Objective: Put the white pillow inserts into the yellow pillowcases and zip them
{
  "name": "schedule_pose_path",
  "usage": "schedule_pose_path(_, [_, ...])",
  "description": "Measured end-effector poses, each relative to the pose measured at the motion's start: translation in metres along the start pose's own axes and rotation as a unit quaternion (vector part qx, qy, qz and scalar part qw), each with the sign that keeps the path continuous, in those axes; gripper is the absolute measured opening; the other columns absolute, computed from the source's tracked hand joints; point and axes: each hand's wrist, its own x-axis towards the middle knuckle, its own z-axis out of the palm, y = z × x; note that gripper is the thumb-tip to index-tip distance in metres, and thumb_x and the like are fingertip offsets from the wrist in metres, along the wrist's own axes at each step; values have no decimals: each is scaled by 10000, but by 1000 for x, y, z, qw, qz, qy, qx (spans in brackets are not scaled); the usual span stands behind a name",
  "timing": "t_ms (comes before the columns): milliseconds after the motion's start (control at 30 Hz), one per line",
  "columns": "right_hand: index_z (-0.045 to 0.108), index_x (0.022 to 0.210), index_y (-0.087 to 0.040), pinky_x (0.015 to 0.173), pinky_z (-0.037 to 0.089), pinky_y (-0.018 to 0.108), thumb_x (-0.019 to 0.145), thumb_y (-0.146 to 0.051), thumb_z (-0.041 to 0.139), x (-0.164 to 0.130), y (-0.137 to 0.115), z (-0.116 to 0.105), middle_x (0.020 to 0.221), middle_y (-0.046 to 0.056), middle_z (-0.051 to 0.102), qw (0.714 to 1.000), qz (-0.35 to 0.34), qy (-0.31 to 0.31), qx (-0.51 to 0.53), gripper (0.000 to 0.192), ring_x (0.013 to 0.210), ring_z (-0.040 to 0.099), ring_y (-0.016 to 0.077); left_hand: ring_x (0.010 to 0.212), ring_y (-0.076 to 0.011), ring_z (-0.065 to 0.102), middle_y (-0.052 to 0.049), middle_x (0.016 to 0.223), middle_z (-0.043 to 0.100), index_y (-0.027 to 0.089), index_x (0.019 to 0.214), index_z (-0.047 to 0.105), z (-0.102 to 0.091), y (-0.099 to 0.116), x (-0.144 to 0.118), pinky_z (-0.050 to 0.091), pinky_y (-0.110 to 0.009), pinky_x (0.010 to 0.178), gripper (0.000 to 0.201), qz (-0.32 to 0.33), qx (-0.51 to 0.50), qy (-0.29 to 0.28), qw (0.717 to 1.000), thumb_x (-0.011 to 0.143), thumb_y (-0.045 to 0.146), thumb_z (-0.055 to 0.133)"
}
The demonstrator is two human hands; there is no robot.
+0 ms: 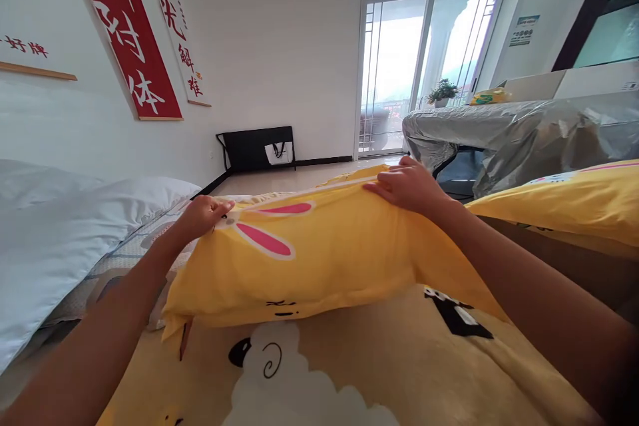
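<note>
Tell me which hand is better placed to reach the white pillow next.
Left, probably: the left hand is nearer the white pillow, while the right hand grips farther along the yellow cloth. Both hold it, so the left would need to let go.

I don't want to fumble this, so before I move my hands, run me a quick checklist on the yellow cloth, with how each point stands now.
1. Left hand gripping the upper edge of the yellow cloth: ok.
2. Right hand gripping the same edge: ok.
3. Edge drawn fairly straight between the hands: ok.
4. Cloth smooth throughout: not ok, it slopes down in folds on the right.
5. White pillow off the cloth: ok, it lies to the left.
6. Far side of the cloth free of snags: cannot tell, hidden.
</note>
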Motion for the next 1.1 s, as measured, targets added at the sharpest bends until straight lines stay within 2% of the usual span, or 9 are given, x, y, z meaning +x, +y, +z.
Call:
schedule_pose_path(267, [677,639,-198,764,371,370,953,-475,301,-26,-14,2,645,96,661,991,-31,-128,18,563,738,603,248,418,-64,144,48,418,172,205,407,199,39,-3,-46,94,-283,467,623,6,75,-159,984,722,582,583])
schedule_pose_path(433, [605,651,-199,646,346,297,957,-514,215,-26,-1,-20,590,49,612,995,43,-59,64,588,689,576,211,378,-77,221,45,407,232,225,442,219,16,6,-43,152,-258,421,618,-81,-40,-29,996,723,688,514])
schedule_pose_path(533, [631,970,-188,623,349,281,944,-491,300,-41,-10,-6,691,55,669,991,69,-100,55,450,703,616,212,385,-97,243,36,397,232,234,449,185,20,6,-46,190,-268,432,599,-47,21,41,998,816,669,370])
schedule_pose_path(600, [625,1069,-162,648,372,297,926,-438,373,-57,-22,11,750,92,702,981,35,-188,10,400,740,653,237,401,-116,310,16,387,305,228,412,228,40,-2,-55,226,-279,457,599,-12,88,-3,996,822,620,420])
schedule_pose_path(733, [701,772,-133,749,396,362,878,-250,450,-65,-40,19,790,150,720,956,-39,-288,-47,297,758,681,262,441,-146,419,-22,435,473,214,375,414,65,-7,-64,268,-291,511,523,17,139,-104,985,742,530,611])
schedule_pose_path(833, [713,758,-108,820,363,400,830,-131,456,-42,-33,-19,782,172,716,968,-44,-232,-87,267,750,672,261,466,-145,397,-22,452,456,209,404,431,30,22,-51,257,-297,554,518,35,198,-72,977,815,511,520])
schedule_pose_path(967, [721,764,-109,818,327,422,911,-213,355,-12,-15,-74,611,117,670,982,19,-10,-188,408,572,586,206,544,-160,379,-20,471,396,201,460,465,-44,76,-33,246,-299,607,580,69,360,167,915,910,523,293])
schedule_pose_path(1033, [723,777,-108,813,308,430,952,-278,291,-9,-15,-77,548,91,629,973,75,82,-204,497,524,529,186,574,-164,408,-28,484,421,179,518,540,-58,87,-32,263,-300,627,628,87,407,277,866,951,459,181])
schedule_pose_path(1100, [714,717,-128,801,298,412,966,-294,280,-15,-23,-65,513,68,605,978,39,79,-191,527,496,486,165,598,-186,475,-52,503,495,152,600,629,-53,83,-34,291,-307,638,666,83,460,264,844,958,446,151])
